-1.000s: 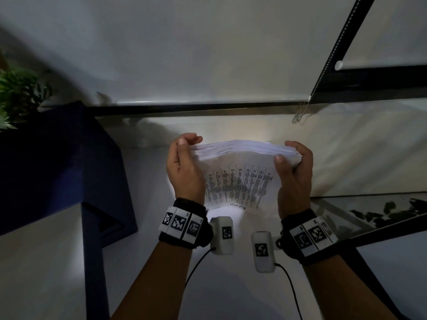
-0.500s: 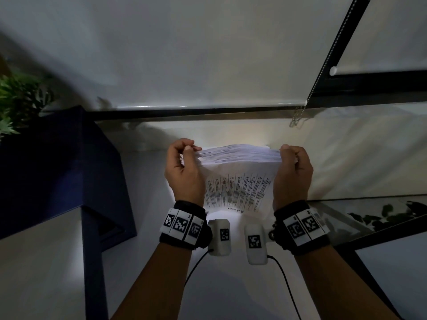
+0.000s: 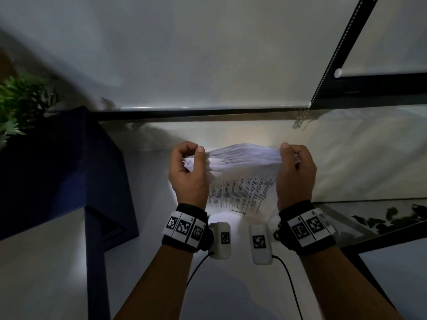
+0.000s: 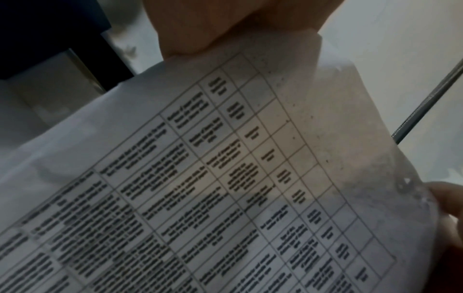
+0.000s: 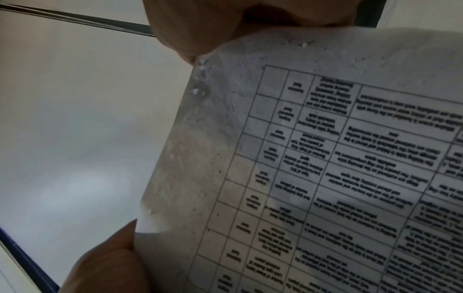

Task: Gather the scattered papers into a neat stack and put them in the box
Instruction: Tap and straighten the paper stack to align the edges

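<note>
Both hands hold a stack of white papers point(image 3: 242, 157) on edge over the white table point(image 3: 150, 285); its near sheet carries a printed table. My left hand point(image 3: 188, 168) pinches the stack's left end and my right hand point(image 3: 295, 172) pinches its right end, fingers curled over the top corners. The top edge bows upward between them. The printed sheet point(image 4: 225, 178) fills the left wrist view, with a finger point(image 4: 200, 25) above it. In the right wrist view the sheet point(image 5: 325, 158) sits between fingers point(image 5: 195, 25) and thumb point(image 5: 107, 263). The dark blue box point(image 3: 57, 169) stands to the left.
A green plant point(image 3: 20, 105) sits behind the box at the far left. A glass tabletop with a dark frame point(image 3: 369, 218) adjoins on the right. A roller blind with a bead chain point(image 3: 300, 121) hangs at the back.
The fingers of both hands have curled from lying along the stack's sides to pinching its top corners. The stack's top edge now bows upward.
</note>
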The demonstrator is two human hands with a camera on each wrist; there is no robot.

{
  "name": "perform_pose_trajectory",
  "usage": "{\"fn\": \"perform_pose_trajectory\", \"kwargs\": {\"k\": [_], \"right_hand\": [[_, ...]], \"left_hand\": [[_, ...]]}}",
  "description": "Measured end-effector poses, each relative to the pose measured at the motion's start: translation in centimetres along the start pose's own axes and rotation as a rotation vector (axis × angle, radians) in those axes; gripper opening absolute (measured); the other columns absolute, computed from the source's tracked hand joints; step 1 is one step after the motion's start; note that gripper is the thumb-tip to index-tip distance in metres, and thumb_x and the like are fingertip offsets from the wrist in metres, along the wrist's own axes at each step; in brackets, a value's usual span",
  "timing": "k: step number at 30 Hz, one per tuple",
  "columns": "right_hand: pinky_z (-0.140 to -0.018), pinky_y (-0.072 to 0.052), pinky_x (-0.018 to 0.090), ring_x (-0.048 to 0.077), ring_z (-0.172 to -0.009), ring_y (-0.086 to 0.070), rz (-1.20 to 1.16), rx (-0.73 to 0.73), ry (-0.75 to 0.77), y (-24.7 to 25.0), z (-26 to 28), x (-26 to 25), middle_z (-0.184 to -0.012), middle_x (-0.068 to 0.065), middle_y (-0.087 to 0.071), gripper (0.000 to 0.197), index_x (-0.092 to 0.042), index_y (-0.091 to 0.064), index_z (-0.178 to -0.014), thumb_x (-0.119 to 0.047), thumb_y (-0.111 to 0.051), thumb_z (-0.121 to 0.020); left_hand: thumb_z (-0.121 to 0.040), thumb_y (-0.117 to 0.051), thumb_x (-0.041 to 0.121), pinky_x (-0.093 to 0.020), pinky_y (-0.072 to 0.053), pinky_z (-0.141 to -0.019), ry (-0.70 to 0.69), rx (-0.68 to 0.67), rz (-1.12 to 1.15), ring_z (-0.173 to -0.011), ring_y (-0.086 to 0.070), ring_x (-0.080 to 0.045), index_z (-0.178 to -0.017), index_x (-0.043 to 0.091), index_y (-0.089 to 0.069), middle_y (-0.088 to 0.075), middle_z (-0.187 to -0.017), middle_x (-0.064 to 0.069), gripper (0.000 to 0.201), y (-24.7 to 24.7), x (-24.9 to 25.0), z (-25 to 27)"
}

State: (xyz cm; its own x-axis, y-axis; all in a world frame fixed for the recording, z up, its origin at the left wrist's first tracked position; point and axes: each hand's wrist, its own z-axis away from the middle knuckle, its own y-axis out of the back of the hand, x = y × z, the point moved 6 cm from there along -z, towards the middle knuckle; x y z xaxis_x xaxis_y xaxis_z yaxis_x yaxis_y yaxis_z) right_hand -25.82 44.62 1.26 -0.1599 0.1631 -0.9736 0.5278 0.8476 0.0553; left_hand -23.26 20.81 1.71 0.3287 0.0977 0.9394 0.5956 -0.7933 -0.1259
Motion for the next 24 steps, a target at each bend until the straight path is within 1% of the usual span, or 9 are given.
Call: {"fn": "perform_pose_trajectory", "kwargs": {"k": [2, 5, 7, 9, 12, 15, 17, 20, 24], "right_hand": [[-0.065, -0.048, 0.036, 0.01, -0.066, -0.052, -0.007, -0.007, 0.009, 0.0, 0.0, -0.1, -0.068, -0.008, -0.054, 0.028, -0.022, -0.056, -0.076, -0.048, -0.052, -0.086], [-0.06, -0.045, 0.017, -0.004, -0.063, -0.051, -0.082, -0.103, 0.045, -0.2, 0.3, -0.9, -0.075, -0.011, -0.054, 0.037, -0.017, -0.054, -0.092, -0.053, -0.054, -0.082], [-0.058, -0.044, 0.011, -0.007, -0.064, -0.053, -0.166, -0.216, 0.042, -0.3, 0.6, -0.9, -0.082, -0.01, -0.052, 0.041, -0.014, -0.048, -0.107, -0.042, -0.061, -0.079], [-0.062, -0.047, 0.013, -0.007, -0.071, -0.056, -0.251, -0.327, 0.052, -0.2, 0.8, -0.6, -0.091, -0.009, -0.05, 0.051, -0.014, -0.04, -0.117, -0.03, -0.064, -0.075], [-0.071, -0.053, 0.02, -0.001, -0.09, -0.059, -0.288, -0.472, 0.076, -0.1, 0.9, 0.5, -0.106, -0.007, -0.048, 0.063, -0.017, -0.031, -0.125, -0.02, -0.064, -0.07], [-0.082, -0.052, 0.021, 0.011, -0.106, -0.056, -0.16, -0.514, 0.038, 0.1, 0.8, 3.0, -0.115, -0.004, -0.048, 0.073, -0.019, -0.029, -0.129, 0.003, -0.061, -0.069], [-0.08, -0.049, 0.01, 0.012, -0.106, -0.059, 0.003, -0.48, 0.043, 0.3, 0.6, 4.6, -0.112, -0.009, -0.053, 0.065, -0.014, -0.035, -0.131, 0.006, -0.065, -0.077], [-0.078, -0.05, 0.007, 0.013, -0.099, -0.065, 0.17, -0.446, 0.047, 0.2, 0.9, 6.3, -0.101, -0.014, -0.061, 0.039, -0.01, -0.052, -0.124, -0.012, -0.066, -0.087], [-0.077, -0.047, 0.005, -0.002, -0.098, -0.059, 0.089, -0.409, 0.025, -0.9, 1.9, 5.8, -0.107, -0.019, -0.056, 0.037, -0.023, -0.043, -0.127, -0.016, -0.057, -0.093]], "left_hand": [[-0.089, -0.061, 0.036, -0.05, -0.053, -0.077, -0.004, -0.004, 0.002, -0.081, -0.061, -0.025, -0.093, 0.034, -0.059, -0.061, -0.089, 0.013, 0.005, 0.0, 0.1, -0.1], [-0.085, -0.062, 0.042, -0.053, -0.046, -0.089, 0.045, -0.125, 0.148, -0.095, -0.055, -0.031, -0.107, 0.035, -0.051, -0.055, -0.104, -0.007, 0.026, -0.1, -0.7, -0.3], [-0.079, -0.063, 0.031, -0.039, -0.047, -0.089, 0.056, -0.274, 0.251, -0.099, -0.055, -0.022, -0.117, 0.027, -0.042, -0.049, -0.109, -0.009, 0.044, -0.1, -1.1, -0.2], [-0.073, -0.064, 0.024, -0.029, -0.05, -0.087, 0.108, -0.423, 0.263, -0.101, -0.059, -0.011, -0.125, 0.018, -0.034, -0.048, -0.111, -0.003, 0.061, -0.1, -1.8, 0.2], [-0.067, -0.066, 0.02, -0.036, -0.053, -0.094, 0.216, -0.52, 0.112, -0.114, -0.058, -0.014, -0.138, 0.01, -0.025, -0.052, -0.124, -0.005, 0.083, 0.5, -3.8, 0.6], [-0.081, -0.068, 0.015, -0.036, -0.054, -0.093, 0.21, -0.484, -0.171, -0.106, -0.063, -0.001, -0.133, 0.024, -0.038, -0.062, -0.117, 0.007, 0.061, 1.0, -5.1, 0.3], [-0.092, -0.064, 0.015, -0.035, -0.054, -0.088, 0.181, -0.457, -0.239, -0.101, -0.063, 0.0, -0.123, 0.037, -0.038, -0.062, -0.112, 0.012, 0.046, 0.8, -5.2, 0.2], [-0.099, -0.052, 0.014, -0.03, -0.055, -0.083, 0.151, -0.421, -0.27, -0.099, -0.061, -0.011, -0.121, 0.027, -0.028, -0.055, -0.109, 0.012, 0.035, -0.1, -4.9, 0.6], [-0.102, -0.039, 0.006, -0.006, -0.049, -0.074, 0.118, -0.429, -0.336, -0.095, -0.057, -0.001, -0.127, 0.004, -0.021, -0.049, -0.109, 0.011, 0.03, -1.9, -4.3, 1.8]]}}
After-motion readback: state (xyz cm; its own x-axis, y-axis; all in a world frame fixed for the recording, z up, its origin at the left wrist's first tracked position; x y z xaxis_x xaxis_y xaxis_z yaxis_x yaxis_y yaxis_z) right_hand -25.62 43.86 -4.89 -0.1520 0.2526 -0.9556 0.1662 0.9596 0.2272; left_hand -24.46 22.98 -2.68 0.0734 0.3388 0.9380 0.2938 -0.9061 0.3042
